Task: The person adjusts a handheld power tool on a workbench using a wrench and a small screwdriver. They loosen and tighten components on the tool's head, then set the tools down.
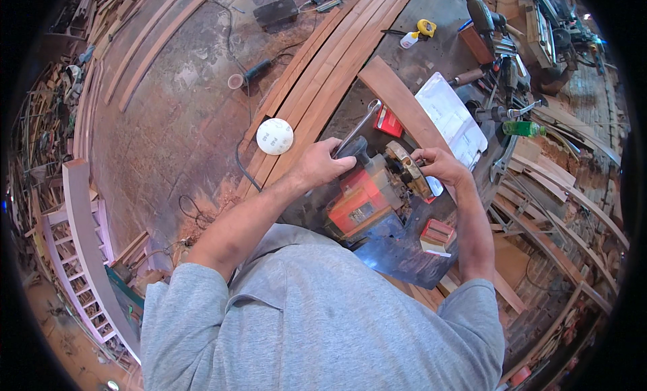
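Observation:
A red-orange router (358, 204) lies on its side close to my body, its round base plate (409, 169) turned to the right. My left hand (325, 165) is closed around a long metal wrench (357, 127), beside the router's dark handle. The wrench's ring end points away from me. At the base plate, my right hand (441, 167) has its fingers curled onto the rim; the fingertips are partly hidden. A curved wooden piece (403, 103) and a red box (387, 121) lie just beyond the router. Near its right side sits a small open box (438, 235).
Long wooden strips (323, 61) run up the bench on the left, with a round white sanding disc (275, 136) on them. Papers (453, 118), a yellow tape measure (426, 28), a glue bottle (409, 40), a drill (482, 15) and a green bottle (524, 128) lie on the right.

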### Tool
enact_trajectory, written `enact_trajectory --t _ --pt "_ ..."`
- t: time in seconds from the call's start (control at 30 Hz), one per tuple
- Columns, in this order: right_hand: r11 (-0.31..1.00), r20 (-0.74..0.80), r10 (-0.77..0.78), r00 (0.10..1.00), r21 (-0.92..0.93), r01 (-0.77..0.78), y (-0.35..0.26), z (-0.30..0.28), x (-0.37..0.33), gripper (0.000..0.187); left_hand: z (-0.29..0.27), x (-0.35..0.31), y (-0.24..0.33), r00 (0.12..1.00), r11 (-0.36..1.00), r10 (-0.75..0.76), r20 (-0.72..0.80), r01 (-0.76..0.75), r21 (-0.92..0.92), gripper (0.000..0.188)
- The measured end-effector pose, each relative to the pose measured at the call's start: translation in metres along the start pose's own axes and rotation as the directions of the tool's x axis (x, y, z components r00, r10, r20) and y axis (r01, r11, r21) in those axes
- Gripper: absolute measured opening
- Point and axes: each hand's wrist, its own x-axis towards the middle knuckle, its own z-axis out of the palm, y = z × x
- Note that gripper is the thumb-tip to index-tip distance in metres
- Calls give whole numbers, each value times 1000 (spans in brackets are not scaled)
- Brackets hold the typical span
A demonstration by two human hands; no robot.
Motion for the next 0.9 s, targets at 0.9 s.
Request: enact_trajectory --t 0.9 --pt "804 -103 -11 995 -593 -52 -20 -8 17 27 -2 5 3 1000 1000 18 -24 -18 7 53"
